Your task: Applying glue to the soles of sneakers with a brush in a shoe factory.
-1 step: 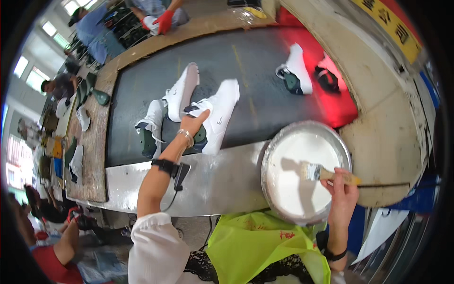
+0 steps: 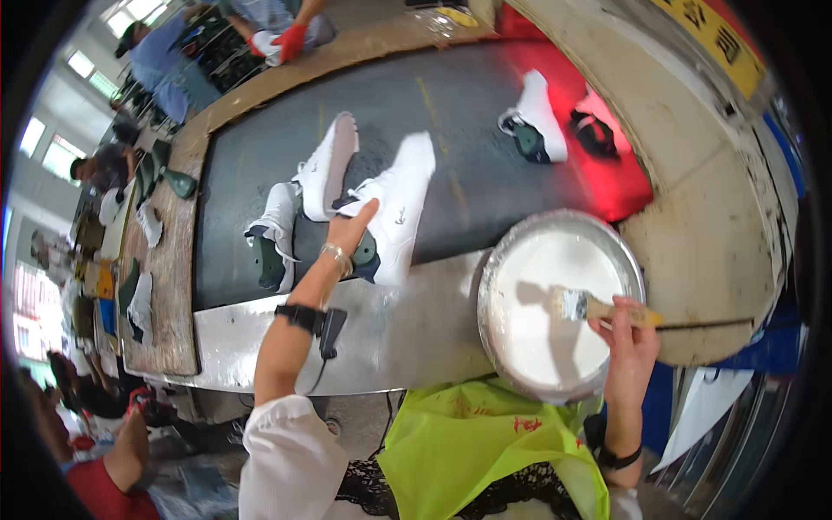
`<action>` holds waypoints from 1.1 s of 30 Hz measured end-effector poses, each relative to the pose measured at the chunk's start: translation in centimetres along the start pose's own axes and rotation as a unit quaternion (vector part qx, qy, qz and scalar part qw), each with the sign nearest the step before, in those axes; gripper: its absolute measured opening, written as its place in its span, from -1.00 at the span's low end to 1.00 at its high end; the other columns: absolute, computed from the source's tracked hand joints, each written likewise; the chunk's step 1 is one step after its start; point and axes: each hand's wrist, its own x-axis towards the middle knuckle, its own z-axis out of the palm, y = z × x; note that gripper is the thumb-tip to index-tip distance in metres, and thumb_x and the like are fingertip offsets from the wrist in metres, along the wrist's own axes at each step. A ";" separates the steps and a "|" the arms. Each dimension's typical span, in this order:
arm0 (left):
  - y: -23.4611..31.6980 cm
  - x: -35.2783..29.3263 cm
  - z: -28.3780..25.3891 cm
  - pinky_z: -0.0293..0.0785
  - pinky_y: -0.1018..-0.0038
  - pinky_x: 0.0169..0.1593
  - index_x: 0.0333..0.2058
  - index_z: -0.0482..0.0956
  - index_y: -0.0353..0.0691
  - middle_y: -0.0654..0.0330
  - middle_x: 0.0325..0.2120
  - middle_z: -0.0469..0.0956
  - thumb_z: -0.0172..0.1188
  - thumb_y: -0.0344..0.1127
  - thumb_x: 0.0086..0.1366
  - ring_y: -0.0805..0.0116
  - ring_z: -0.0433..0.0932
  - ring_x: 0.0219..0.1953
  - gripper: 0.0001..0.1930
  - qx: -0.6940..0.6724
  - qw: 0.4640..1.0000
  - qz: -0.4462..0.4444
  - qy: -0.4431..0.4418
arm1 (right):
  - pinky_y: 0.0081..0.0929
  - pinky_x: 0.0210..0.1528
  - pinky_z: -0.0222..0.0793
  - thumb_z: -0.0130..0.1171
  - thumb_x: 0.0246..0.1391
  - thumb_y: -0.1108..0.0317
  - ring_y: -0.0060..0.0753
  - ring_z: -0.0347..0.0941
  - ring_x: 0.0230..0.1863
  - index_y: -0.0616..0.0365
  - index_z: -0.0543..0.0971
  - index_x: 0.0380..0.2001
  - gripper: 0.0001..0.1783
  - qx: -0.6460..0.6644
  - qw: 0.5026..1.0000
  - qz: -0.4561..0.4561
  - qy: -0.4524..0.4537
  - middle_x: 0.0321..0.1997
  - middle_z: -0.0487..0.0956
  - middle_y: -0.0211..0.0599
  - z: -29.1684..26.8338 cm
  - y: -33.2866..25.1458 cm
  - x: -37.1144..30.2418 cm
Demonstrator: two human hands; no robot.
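My left hand [image 2: 349,232] is closed on a white sneaker [image 2: 405,199] at its heel end. The toe points away from me, and a dark green shoe last [image 2: 366,250] shows in the opening. My right hand [image 2: 631,347] grips the wooden handle of a flat paintbrush [image 2: 598,307]. Its white-coated bristles are over a metal bowl [image 2: 491,342] of white liquid; whether they touch the surface I cannot tell. Left of the held shoe, another white sneaker [image 2: 330,169] lies with its pinkish sole showing. A third, also on a green last, stands beside it [image 2: 277,221].
The shoes are on a dark conveyor belt [image 2: 381,100] with a metal ledge [image 2: 407,347] in front. Farther right lie a white sneaker [image 2: 539,117] and a shoe under red light [image 2: 598,126]. Wooden boards [image 2: 165,321] edge the belt. Across it, a co-worker's red-gloved hands [image 2: 290,42] hold something white.
The whole view has shifted slightly. My hands, the held sneaker and the paintbrush keep almost the same places relative to the belt and bowl.
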 end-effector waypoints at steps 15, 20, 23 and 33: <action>-8.0 -21.2 2.3 0.42 0.15 0.06 0.21 0.18 -0.31 -0.18 0.05 0.36 -0.18 0.25 0.26 -0.05 0.42 0.03 -0.23 -0.551 0.758 -0.264 -0.229 | -0.20 -0.27 0.42 0.13 0.06 0.31 0.03 0.53 -0.35 0.21 0.58 -0.29 -0.79 -0.461 0.874 -0.133 -0.074 -0.37 0.60 -0.02 0.0 9.7 5.8; -8.1 -23.3 2.4 0.48 0.24 -0.01 0.14 0.27 -0.31 -0.08 -0.02 0.44 -0.21 0.14 0.31 0.07 0.49 -0.07 -0.35 -0.538 0.762 -0.285 -0.220 | -0.22 -0.29 0.41 0.12 0.08 0.31 -0.02 0.54 -0.33 0.23 0.57 -0.27 -0.78 -0.343 0.928 -0.108 -0.100 -0.32 0.60 0.01 -1.3 6.8 5.6; -7.4 -24.1 3.5 0.51 0.29 -0.05 0.11 0.33 -0.30 -0.02 -0.06 0.49 -0.22 0.07 0.35 0.14 0.54 -0.12 -0.42 -0.528 0.760 -0.302 -0.230 | -0.48 -0.29 0.41 0.10 0.15 0.33 -0.33 0.55 -0.38 0.28 0.56 -0.26 -0.78 -0.163 0.969 -0.174 -0.067 -0.41 0.61 -0.12 -1.7 7.0 6.4; -2.9 -23.2 7.0 0.57 0.33 -0.08 0.14 0.32 -0.29 0.03 -0.06 0.52 -0.27 -0.03 0.38 0.24 0.59 -0.14 -0.47 -0.467 0.802 -0.215 -0.303 | -0.54 -0.18 0.42 0.06 0.16 0.48 -0.55 0.50 -0.20 0.29 0.50 -0.22 -0.86 -0.027 0.961 -0.236 -0.139 -0.21 0.55 -0.29 4.9 3.1 5.2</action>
